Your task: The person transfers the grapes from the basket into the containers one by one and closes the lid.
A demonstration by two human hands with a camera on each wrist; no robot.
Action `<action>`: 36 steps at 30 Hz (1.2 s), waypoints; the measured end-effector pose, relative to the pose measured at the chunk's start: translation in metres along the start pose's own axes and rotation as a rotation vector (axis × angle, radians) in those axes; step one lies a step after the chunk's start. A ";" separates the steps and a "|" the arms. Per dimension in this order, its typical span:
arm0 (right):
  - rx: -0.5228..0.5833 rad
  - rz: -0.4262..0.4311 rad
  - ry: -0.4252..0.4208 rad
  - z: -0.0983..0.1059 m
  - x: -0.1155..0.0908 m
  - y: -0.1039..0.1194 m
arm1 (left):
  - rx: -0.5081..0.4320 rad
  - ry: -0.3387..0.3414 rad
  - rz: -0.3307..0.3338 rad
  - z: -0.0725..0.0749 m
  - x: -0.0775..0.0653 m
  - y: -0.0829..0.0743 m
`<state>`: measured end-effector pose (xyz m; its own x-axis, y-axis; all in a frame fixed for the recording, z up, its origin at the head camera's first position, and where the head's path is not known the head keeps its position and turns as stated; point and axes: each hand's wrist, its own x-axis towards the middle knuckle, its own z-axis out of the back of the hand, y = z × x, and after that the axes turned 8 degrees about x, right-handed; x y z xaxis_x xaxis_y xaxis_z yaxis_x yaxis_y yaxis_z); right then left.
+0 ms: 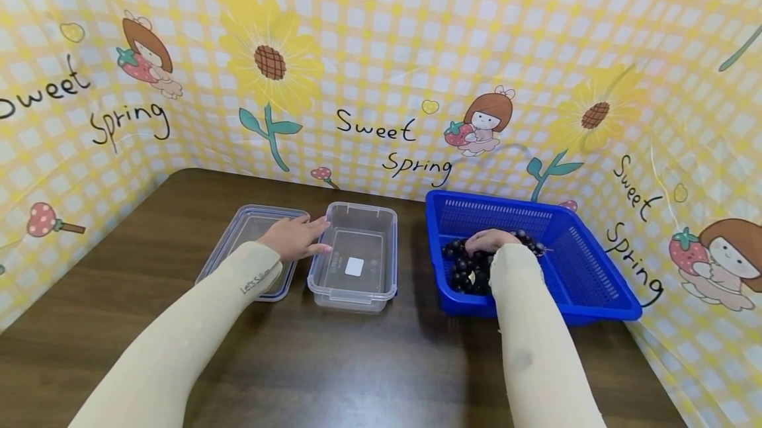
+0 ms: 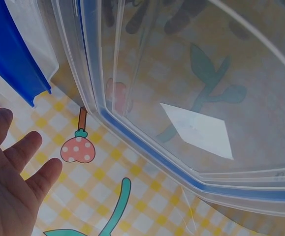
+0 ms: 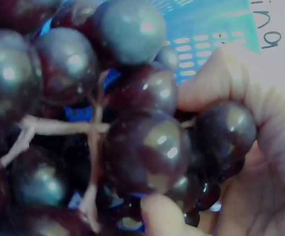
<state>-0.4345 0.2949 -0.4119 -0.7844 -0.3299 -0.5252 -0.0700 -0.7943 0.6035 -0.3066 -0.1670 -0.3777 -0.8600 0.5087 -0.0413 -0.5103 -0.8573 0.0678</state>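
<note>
My right hand reaches into a blue plastic basket and grips a bunch of dark purple grapes. In the right wrist view, thumb and fingers curl round grapes at the bunch's side, with pale stems showing between them. My left hand is at the left rim of a clear rectangular plastic box, its fingers extended and spread. A white label lies at the bottom of the box, which holds nothing else. Below the left hand is a clear lid with a blue seal, partly covered by hand and sleeve.
Everything stands on a dark wooden table. A yellow checked cloth with printed flowers and figures rises behind and at both sides. The basket stands to the right of the box, close to the cloth.
</note>
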 end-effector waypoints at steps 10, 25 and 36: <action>0.241 0.055 -0.097 -0.010 -0.082 0.045 | 0.003 -0.004 -0.019 0.000 -0.001 -0.002; 0.221 0.015 -0.289 0.000 -0.133 0.084 | -0.013 -0.005 -0.029 -0.002 0.003 0.001; 0.354 0.039 -0.335 0.013 -0.147 0.119 | -0.060 0.029 -0.035 -0.004 0.004 0.009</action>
<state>-0.3356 0.2549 -0.2554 -0.9417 -0.1271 -0.3115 -0.1966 -0.5432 0.8162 -0.3144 -0.1729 -0.3809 -0.8410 0.5363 -0.0718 -0.5381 -0.8429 0.0061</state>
